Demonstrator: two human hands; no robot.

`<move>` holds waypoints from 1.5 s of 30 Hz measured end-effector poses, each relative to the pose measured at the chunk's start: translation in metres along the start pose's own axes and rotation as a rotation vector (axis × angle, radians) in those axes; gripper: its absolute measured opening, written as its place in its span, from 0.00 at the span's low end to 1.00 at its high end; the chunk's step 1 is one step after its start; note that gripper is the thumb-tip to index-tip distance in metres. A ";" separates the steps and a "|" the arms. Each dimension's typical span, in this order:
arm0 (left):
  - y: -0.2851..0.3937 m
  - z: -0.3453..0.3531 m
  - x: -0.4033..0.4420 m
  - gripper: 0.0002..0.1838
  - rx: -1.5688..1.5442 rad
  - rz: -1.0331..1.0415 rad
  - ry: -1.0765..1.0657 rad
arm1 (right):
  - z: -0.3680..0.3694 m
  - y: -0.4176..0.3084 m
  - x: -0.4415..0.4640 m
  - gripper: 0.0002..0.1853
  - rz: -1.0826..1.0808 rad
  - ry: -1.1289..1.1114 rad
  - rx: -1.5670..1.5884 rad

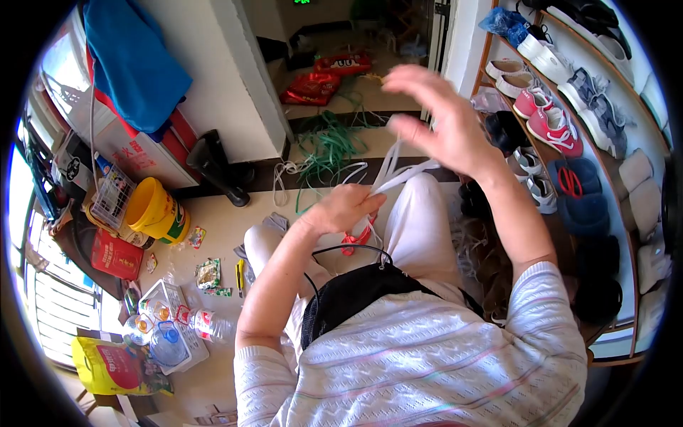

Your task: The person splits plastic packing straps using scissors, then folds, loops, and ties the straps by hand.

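Head view, white straps point(405, 176) (flat, looped), left hand point(346, 208) gripping them, right hand point(453, 128) spread wide

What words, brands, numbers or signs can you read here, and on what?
"火器": red characters on the white cabinet.
Too blurred or small to read: print on the yellow bag, red box, yellow bucket, red packets and red sneakers.

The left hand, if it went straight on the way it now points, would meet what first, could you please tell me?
Beyond the white straps it grips, the left hand would probably meet the right knee first; depth is unclear, so it might pass above.
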State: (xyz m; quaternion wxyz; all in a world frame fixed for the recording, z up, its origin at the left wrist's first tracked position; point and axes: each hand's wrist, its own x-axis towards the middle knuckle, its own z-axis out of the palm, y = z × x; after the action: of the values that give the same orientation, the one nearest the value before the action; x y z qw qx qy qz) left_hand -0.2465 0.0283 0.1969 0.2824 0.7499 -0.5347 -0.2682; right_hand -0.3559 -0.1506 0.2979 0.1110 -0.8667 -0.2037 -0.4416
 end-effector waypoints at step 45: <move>0.006 -0.046 -0.010 0.11 -0.215 0.288 0.273 | 0.025 -0.005 -0.033 0.12 0.300 -1.073 0.750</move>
State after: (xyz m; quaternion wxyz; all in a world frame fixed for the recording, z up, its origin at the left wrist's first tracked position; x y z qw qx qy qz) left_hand -0.2213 0.0429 0.2339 0.4660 0.6608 -0.5613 -0.1764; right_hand -0.3581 -0.1453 0.2566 0.3480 -0.8878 -0.2477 0.1713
